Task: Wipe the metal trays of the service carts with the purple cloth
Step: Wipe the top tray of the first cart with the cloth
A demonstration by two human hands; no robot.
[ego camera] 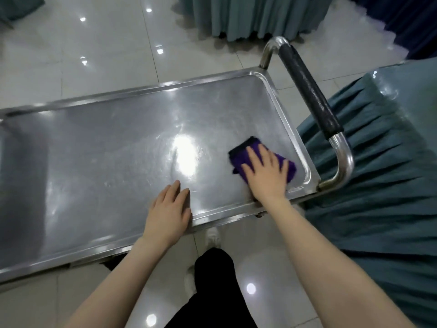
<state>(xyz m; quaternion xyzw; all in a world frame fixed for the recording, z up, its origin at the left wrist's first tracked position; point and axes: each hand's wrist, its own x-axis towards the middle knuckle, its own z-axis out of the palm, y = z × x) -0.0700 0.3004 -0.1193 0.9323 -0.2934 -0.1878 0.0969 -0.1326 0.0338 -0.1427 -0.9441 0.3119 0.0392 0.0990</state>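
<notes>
your right hand (pixel 267 171) lies flat on the cloth (pixel 246 151) near the tray (pixel 106 143) right rim; left hand (pixel 170 209) flat, empty, on the near edge.

The tray (pixel 99 147) lies bare across the frame's left and centre; the handle (pixel 307 91) bars its right end.

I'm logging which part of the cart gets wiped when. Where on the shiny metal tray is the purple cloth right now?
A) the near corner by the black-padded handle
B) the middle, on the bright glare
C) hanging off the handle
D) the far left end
A: the right hand presses the purple cloth flat in the shiny metal tray's near right corner, beside the black-padded handle.
</notes>
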